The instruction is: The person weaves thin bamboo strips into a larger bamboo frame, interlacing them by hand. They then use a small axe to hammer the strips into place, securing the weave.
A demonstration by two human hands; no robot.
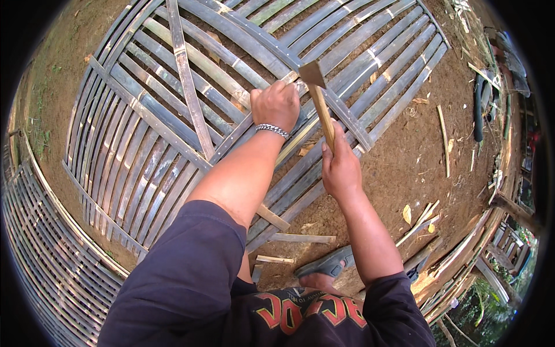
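Observation:
My left hand (274, 107), with a chain bracelet (272, 129) at the wrist, is closed over the bamboo panel (173, 139) at a long crosspiece. What its fingers hold, if anything, is hidden. My right hand (342, 165) grips the wooden handle of a small hatchet (321, 107) with a squarish metal head. The head is raised beside my left knuckles, above the crosspiece (350, 118). Dark split-bamboo slats make up the panel, and rows of small nail heads dot its crosspieces. One loose-looking strip (186, 75) lies slantwise across the slats.
Another slatted bamboo panel (46, 254) lies at the lower left. Bamboo offcuts (303, 237) and a thin stick (444, 141) lie on the dirt ground. My sandalled foot (326, 263) is near the panel's close edge. Long bamboo strips (457, 272) are piled at the right.

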